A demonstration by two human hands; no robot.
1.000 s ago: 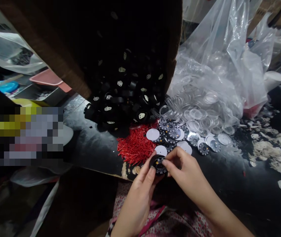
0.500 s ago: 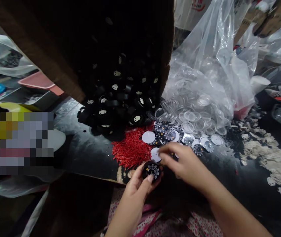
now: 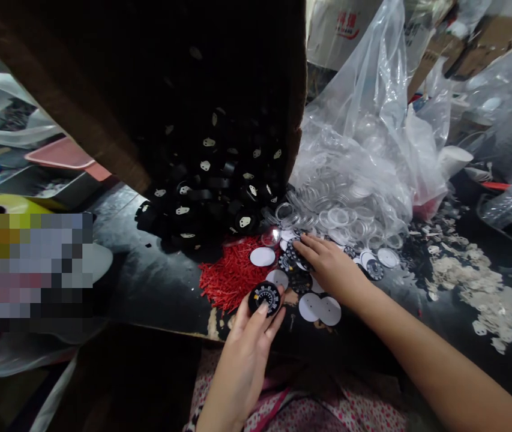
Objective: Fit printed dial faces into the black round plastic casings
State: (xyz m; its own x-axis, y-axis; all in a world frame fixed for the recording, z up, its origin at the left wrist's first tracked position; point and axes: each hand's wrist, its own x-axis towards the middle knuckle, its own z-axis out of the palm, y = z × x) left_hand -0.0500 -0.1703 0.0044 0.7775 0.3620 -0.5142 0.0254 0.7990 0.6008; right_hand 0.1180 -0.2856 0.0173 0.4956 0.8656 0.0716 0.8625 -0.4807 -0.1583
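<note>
The left hand [image 3: 244, 360] holds a small round black gauge with a white dial [image 3: 265, 298], just to the right of the pile of thin red plastic sticks [image 3: 231, 273]. Its thumb and fingers are tight on the rim. The right hand [image 3: 330, 267] is further right of the red pile, fingers flat and a little apart on round black printed dial discs [image 3: 292, 251]. Plain white round discs [image 3: 319, 309] lie nearby. Behind the red pile is a heap of round black plastic cases [image 3: 201, 198], maybe empty.
</note>
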